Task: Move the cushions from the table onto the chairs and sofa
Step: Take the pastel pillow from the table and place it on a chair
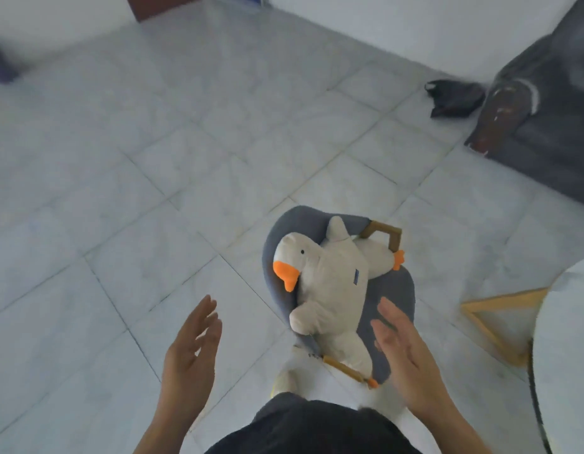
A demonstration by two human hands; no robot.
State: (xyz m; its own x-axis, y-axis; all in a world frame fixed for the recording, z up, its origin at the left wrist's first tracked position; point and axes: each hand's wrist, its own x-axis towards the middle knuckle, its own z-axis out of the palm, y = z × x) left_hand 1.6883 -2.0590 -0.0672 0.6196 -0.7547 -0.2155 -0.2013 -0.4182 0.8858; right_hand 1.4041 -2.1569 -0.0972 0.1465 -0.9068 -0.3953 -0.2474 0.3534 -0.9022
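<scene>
A white goose-shaped plush cushion (333,286) with an orange beak and feet lies on the seat of a small grey chair (394,290) with wooden arms, below centre. My left hand (192,352) hovers open to the left of the chair, palm turned inward, holding nothing. My right hand (402,352) is open too, fingers apart, just above the chair's right side and close to the cushion without gripping it. The round white table (569,339) shows at the right edge; no cushion is visible on the part in view.
A dark grey sofa (546,119) with a worn brown arm stands at the upper right, a black bag (454,98) on the floor beside it. Light wooden table legs (500,319) stick out by the table. Pale tiled floor spreads to the left.
</scene>
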